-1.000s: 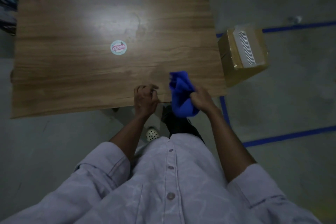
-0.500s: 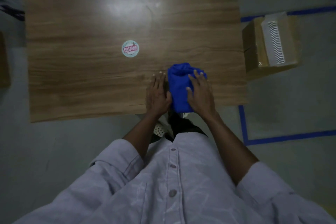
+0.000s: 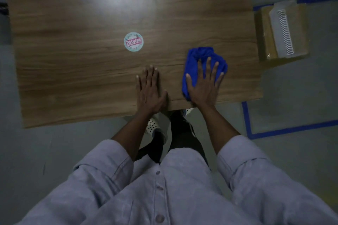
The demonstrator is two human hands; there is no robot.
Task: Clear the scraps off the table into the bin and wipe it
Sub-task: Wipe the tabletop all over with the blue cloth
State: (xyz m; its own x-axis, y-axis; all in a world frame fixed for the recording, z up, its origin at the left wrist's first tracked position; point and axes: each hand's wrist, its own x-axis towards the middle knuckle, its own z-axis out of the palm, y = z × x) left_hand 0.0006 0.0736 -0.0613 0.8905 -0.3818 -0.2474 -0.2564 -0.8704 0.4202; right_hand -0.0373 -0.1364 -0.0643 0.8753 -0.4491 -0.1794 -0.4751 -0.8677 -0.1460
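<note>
Near the front edge of the table, toward its right end, a crumpled blue cloth lies on the wood under the person's right hand. That hand is laid flat, fingers straight and spread, pressing down on the cloth rather than gripping it. The cloth bunches out past the fingertips and along the thumb side, and the heel of the hand sits right at the table's edge.

Just beside it, the left hand rests flat on bare wood. Its fingers are straight and close together, pointing away from the person, the thumb is angled out toward the other hand, and it holds nothing. A strip of tabletop shows between the two hands.

Further in, beyond the left hand and apart from both, a round pale sticker with pink lettering sits on the wood. A soft patch of glare lies on the far part of the top.

Off the table's right end, on the grey floor, stands an open brown box with a white ridged piece lying in it. Blue tape runs in lines on the floor near the box.

The person stands close to the table in a pale buttoned shirt with the sleeves pushed up the forearms. A white perforated shoe shows just under the table's edge.
</note>
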